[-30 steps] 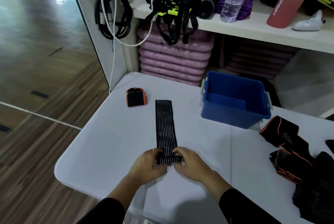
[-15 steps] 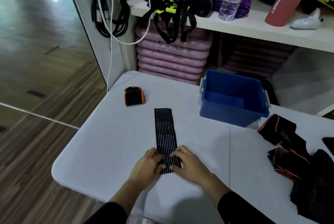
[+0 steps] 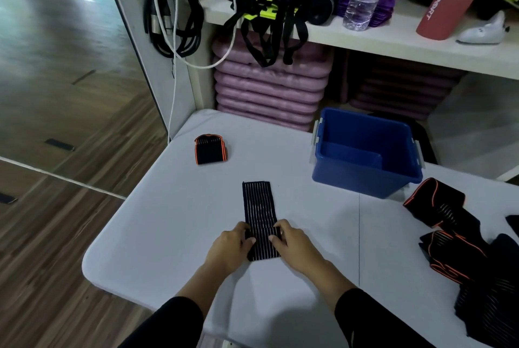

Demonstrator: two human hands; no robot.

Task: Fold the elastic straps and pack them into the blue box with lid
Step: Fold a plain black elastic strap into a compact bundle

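- Since a second ago the strap [image 3: 257, 207] has grown shorter on the table [image 3: 168, 235]: its near end has been turned over towards the far end, and the far edge now lies closer to the hands.
- The left hand [image 3: 229, 249] pinches the strap's left edge at the folded near part, thumb on top. The right hand [image 3: 292, 246] does the same on the right edge. Both sets of fingers are curled on the cloth.
- The strap lies flat in front of the person, well apart from the box [image 3: 365, 179], which stands open farther back and to the right with no strap visible inside.
- A folded strap [image 3: 210, 149] sits near the far left corner. A pile [image 3: 463, 252] of unfolded ones waits on the right.
- The step in hand looks like folding, about midway along this strap.
- The next move likely calls for another even turn with the edges kept square, and firm pressure, since the elastic may spring open.
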